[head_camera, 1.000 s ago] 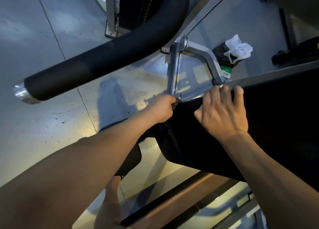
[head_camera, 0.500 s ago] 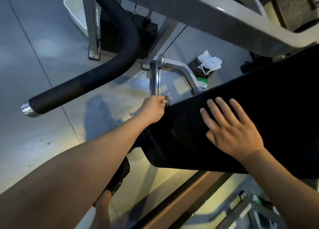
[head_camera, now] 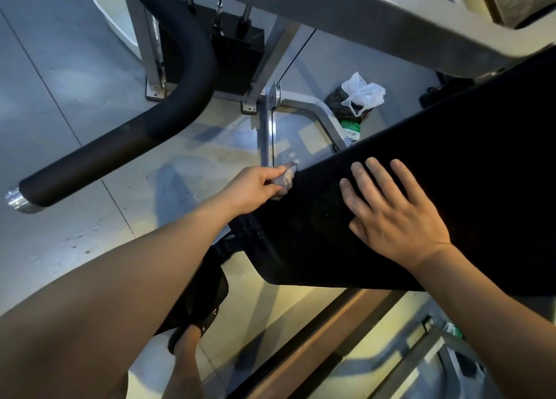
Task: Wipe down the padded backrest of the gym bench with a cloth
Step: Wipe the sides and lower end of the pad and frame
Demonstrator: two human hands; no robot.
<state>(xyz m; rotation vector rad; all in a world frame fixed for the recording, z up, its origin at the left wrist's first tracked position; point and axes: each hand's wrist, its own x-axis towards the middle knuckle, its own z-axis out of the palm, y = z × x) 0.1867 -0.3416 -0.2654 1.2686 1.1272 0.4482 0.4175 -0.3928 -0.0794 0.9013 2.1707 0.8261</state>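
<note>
- Grey tiled floor (head_camera: 63, 91) fills the room below me, speckled with dirt and crossed by shadows.
- The black padded backrest (head_camera: 469, 163) slants across the right side. Its right end runs out of view, and the pad is so dark that I can't read its surface.
- A pale grey frame beam (head_camera: 355, 19) passes overhead, cut off at the top edge of the view.
- A curved black foam-covered bar (head_camera: 126, 142) sweeps across the left and ends in a chrome cap.
- A dark weight stack (head_camera: 236, 54) stands behind it between grey uprights, with a white tray (head_camera: 118, 14) on the floor beside it, partly hidden.
- My right hand (head_camera: 391, 215) lies flat on the backrest near its left end, fingers straight and spread, holding nothing.
- My left hand (head_camera: 255, 188) is at the backrest's far left corner, fingers curled tight.
- A white plastic bag (head_camera: 365, 93) sits on the floor beyond the pad's far edge, on top of something dark I can't make out.
- The cloth (head_camera: 285, 179) is bunched in my left fist and touches that corner edge. Only a pale wad shows.
</note>
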